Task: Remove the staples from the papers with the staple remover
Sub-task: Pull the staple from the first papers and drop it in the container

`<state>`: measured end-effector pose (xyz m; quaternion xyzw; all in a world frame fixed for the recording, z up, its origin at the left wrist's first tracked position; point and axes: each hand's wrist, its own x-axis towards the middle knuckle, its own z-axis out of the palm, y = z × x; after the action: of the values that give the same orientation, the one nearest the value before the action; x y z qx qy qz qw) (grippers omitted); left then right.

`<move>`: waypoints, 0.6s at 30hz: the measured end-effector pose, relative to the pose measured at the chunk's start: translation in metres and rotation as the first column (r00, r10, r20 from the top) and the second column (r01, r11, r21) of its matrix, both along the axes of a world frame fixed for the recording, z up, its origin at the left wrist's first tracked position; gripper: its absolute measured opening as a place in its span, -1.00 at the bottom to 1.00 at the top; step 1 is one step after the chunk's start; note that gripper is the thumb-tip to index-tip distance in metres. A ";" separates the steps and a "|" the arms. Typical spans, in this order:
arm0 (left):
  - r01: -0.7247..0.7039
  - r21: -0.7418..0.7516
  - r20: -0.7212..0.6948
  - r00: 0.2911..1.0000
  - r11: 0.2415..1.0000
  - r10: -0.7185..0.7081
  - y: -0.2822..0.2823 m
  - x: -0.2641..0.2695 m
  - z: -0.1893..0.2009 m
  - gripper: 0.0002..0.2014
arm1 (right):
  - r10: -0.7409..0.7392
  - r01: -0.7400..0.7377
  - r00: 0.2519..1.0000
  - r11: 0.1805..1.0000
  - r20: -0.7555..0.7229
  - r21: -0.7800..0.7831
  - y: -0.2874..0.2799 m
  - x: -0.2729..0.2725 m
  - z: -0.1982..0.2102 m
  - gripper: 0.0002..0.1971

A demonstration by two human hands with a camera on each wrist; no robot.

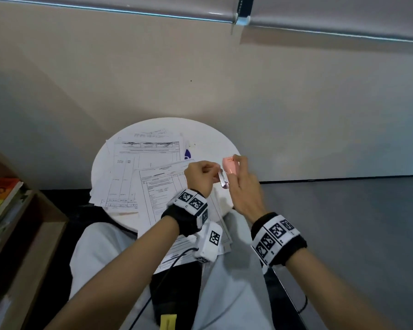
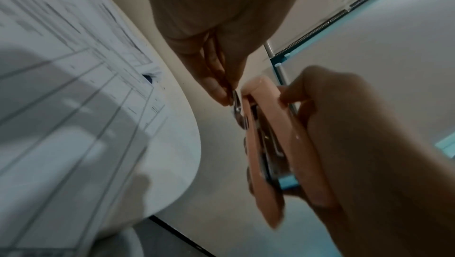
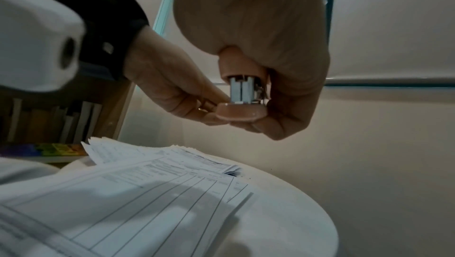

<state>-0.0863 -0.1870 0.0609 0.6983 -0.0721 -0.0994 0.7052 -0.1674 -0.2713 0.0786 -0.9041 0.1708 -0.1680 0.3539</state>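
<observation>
Pink staple remover (image 1: 229, 166) gripped upright by right hand (image 1: 244, 186); left hand (image 1: 199, 175) fingers pinch its metal tip.

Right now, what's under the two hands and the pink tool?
Printed papers overlapping on the round white table. Right hand grips the pink staple remover; left hand pinches at its metal end. Any staple is hidden.

Beige wall (image 1: 200, 67); grey roller blind (image 1: 320, 10) at far top; round white tabletop (image 1: 208, 134) against wall; wooden bookshelf (image 1: 22, 234) with books, left; grey floor (image 1: 355, 210), right.
</observation>
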 end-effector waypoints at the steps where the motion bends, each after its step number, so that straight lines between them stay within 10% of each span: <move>1: 0.022 -0.001 -0.009 1.000 1.000 -0.022 -0.005 -0.002 0.002 -0.90 | -0.013 0.013 1.000 1.000 -0.010 0.005 -0.005 -0.011 0.002 -0.72; 9: 0.356 0.332 -0.005 0.927 0.873 -0.376 -0.089 -0.063 -0.010 -0.84 | -0.318 0.320 0.946 0.879 -0.066 0.355 -0.080 -0.127 -0.021 -0.86; 18: 0.490 0.683 -0.305 0.865 0.541 -0.399 -0.142 -0.118 -0.164 -0.87 | -0.626 0.660 0.743 0.624 -0.238 0.419 -0.147 -0.238 -0.093 -0.82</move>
<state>-0.2047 -0.3288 -0.1033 0.8743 -0.1605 -0.3346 0.3128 -0.4058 -0.4184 -0.0147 -0.6717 0.5301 -0.2046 0.4753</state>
